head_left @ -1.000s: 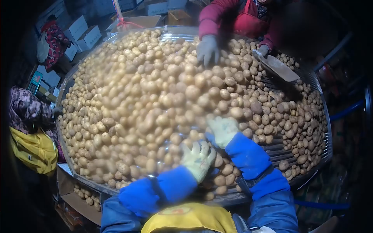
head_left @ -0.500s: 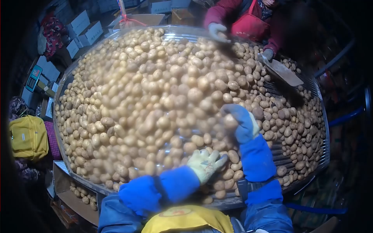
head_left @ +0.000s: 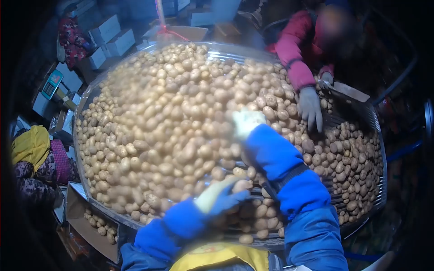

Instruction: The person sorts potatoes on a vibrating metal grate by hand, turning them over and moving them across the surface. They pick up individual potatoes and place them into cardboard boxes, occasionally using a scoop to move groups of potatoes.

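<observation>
A large heap of potatoes (head_left: pixel 181 122) covers a wide slatted table (head_left: pixel 384 180). My left hand (head_left: pixel 219 195), in a pale glove with blue-grey fingers, is near the front edge, its thumb and fingers curled around a potato (head_left: pixel 243 185). Farther in, my right hand (head_left: pixel 247 121) rests at the middle of the heap, back of the glove up. It is blurred and its fingers are hidden, so its grip cannot be made out. More potatoes lie on the dark slats below my left hand.
Across the table a co-worker's gloved hand (head_left: pixel 310 108) reaches into the potatoes; their other hand is by a flat scoop-like tool (head_left: pixel 350 91). A cardboard box (head_left: pixel 90 230) holding potatoes stands at lower left. Another person (head_left: pixel 72 38) is near white boxes (head_left: pixel 106 29) at the back.
My right hand has moved up and left onto the heap, away from a potato it held. My left hand has turned and closed around a potato. The co-worker's hand has reached down into the potatoes.
</observation>
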Available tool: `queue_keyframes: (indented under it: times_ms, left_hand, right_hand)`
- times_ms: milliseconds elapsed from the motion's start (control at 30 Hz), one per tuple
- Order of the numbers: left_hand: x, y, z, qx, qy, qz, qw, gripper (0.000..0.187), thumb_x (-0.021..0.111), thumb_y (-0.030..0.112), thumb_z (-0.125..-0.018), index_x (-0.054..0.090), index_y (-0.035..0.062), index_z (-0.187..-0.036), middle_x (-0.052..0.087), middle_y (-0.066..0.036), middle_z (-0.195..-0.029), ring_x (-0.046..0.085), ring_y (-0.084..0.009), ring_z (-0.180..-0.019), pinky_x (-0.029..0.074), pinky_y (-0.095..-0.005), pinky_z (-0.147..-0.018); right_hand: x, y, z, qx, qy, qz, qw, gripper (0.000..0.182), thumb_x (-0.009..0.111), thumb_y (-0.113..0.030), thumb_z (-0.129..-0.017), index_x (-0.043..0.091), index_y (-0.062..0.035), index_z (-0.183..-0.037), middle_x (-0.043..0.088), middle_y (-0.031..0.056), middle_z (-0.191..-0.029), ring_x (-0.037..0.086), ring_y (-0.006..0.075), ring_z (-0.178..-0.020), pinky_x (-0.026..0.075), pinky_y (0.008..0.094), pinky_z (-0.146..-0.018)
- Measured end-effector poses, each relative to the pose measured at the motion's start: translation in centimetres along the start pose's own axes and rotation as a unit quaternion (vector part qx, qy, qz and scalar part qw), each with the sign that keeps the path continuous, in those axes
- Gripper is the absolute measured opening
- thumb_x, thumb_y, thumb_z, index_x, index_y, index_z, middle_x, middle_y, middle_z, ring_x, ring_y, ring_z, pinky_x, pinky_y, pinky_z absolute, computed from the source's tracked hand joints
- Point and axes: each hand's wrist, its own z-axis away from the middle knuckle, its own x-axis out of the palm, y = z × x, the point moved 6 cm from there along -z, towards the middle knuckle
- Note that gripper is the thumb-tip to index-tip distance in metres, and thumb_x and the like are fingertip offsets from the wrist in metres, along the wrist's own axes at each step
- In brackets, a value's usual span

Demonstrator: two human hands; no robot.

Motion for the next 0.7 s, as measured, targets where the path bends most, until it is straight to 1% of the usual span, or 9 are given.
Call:
queue_keyframes:
  times_ms: [67, 167, 233, 300, 400, 500, 600, 667, 700]
  left_hand:
    - [-1.1, -0.4, 1.9, -0.023, 0.019, 0.213, 0.977, 0.058, 0.058, 0.041, -0.111, 0.051, 0.0027, -0.154, 0.066, -0.009, -0.138, 0.068, -0.0230, -0.121, 0.056, -0.0362, -0.101]
    - [-2.0, -2.5, 3.6, 0.010, 0.076, 0.452, 0.889, 0.057, 0.051, 0.043, -0.114, 0.046, 0.0053, -0.157, 0.065, -0.012, -0.140, 0.067, -0.0264, -0.124, 0.057, -0.0378, -0.103]
    - [-2.3, -2.0, 4.0, 0.030, 0.131, 0.387, 0.912, 0.062, 0.050, 0.049, -0.113, 0.044, 0.0073, -0.158, 0.063, -0.013, -0.143, 0.066, -0.0295, -0.126, 0.057, -0.0421, -0.104]
    - [-2.8, -4.8, 2.7, 0.050, 0.065, 0.542, 0.836, 0.070, 0.052, 0.057, -0.110, 0.041, 0.0115, -0.161, 0.061, -0.014, -0.146, 0.065, -0.0333, -0.129, 0.058, -0.0479, -0.103]
    - [-2.4, -3.8, 3.1, 0.074, 0.063, 0.554, 0.827, 0.072, 0.054, 0.062, -0.107, 0.044, 0.0136, -0.159, 0.062, -0.014, -0.143, 0.065, -0.0357, -0.126, 0.060, -0.0525, -0.098]
    - [-3.3, -4.9, 5.2, 0.078, 0.011, 0.594, 0.801, 0.075, 0.054, 0.067, -0.105, 0.046, 0.0161, -0.159, 0.063, -0.013, -0.144, 0.068, -0.0384, -0.119, 0.061, -0.0554, -0.090]
    - [-3.8, -4.2, 6.7, 0.066, -0.017, 0.646, 0.761, 0.077, 0.053, 0.072, -0.103, 0.049, 0.0179, -0.158, 0.065, -0.013, -0.143, 0.071, -0.0404, -0.110, 0.062, -0.0574, -0.082]
    - [-5.4, -6.5, 7.2, 0.095, 0.078, 0.553, 0.824, 0.075, 0.052, 0.070, -0.104, 0.048, 0.0181, -0.158, 0.063, -0.014, -0.146, 0.066, -0.0371, -0.114, 0.059, -0.0541, -0.086]
    - [-4.8, -5.4, 7.4, 0.103, 0.059, 0.576, 0.809, 0.073, 0.052, 0.066, -0.105, 0.047, 0.0168, -0.158, 0.059, -0.013, -0.150, 0.061, -0.0338, -0.123, 0.056, -0.0503, -0.093]
  right_hand:
    - [0.0, 0.6, 1.8, -0.023, 0.011, 0.026, 0.999, 0.048, 0.076, -0.022, -0.084, 0.063, -0.0190, -0.130, 0.063, 0.0179, -0.128, 0.072, 0.0344, -0.109, 0.058, 0.0507, -0.087]
    - [-1.8, -0.1, 4.3, -0.001, -0.041, -0.001, 0.999, 0.046, 0.076, -0.023, -0.084, 0.064, -0.0177, -0.128, 0.065, 0.0186, -0.126, 0.074, 0.0342, -0.106, 0.058, 0.0508, -0.087]
    - [-1.3, 0.1, 4.2, 0.000, -0.051, -0.020, 0.999, 0.042, 0.074, -0.023, -0.087, 0.065, -0.0171, -0.128, 0.065, 0.0181, -0.125, 0.073, 0.0339, -0.108, 0.058, 0.0513, -0.087]
    - [-0.3, 0.3, 3.2, 0.037, -0.092, 0.010, 0.995, 0.038, 0.071, -0.024, -0.092, 0.068, -0.0166, -0.130, 0.065, 0.0178, -0.129, 0.073, 0.0336, -0.113, 0.059, 0.0515, -0.089]
    - [0.9, -0.3, 1.4, 0.074, -0.125, 0.060, 0.988, 0.034, 0.070, -0.028, -0.093, 0.069, -0.0119, -0.123, 0.070, 0.0201, -0.122, 0.072, 0.0362, -0.112, 0.056, 0.0486, -0.096]
    - [0.1, 0.5, 1.3, 0.058, -0.124, 0.026, 0.990, 0.036, 0.071, -0.027, -0.092, 0.072, -0.0146, -0.126, 0.070, 0.0153, -0.133, 0.071, 0.0335, -0.121, 0.059, 0.0479, -0.096]
    - [-1.0, 1.8, 2.1, 0.069, -0.081, -0.070, 0.992, 0.039, 0.072, -0.028, -0.090, 0.071, -0.0127, -0.126, 0.074, 0.0167, -0.123, 0.071, 0.0346, -0.118, 0.058, 0.0466, -0.096]
    - [-2.7, 0.5, 3.5, 0.036, -0.031, -0.104, 0.993, 0.046, 0.072, -0.025, -0.089, 0.064, -0.0101, -0.132, 0.075, 0.0187, -0.118, 0.071, 0.0367, -0.114, 0.055, 0.0469, -0.098]
    - [-3.7, -0.6, 3.7, 0.027, -0.087, -0.101, 0.991, 0.048, 0.071, -0.024, -0.090, 0.062, -0.0096, -0.135, 0.075, 0.0197, -0.118, 0.071, 0.0364, -0.115, 0.055, 0.0474, -0.099]
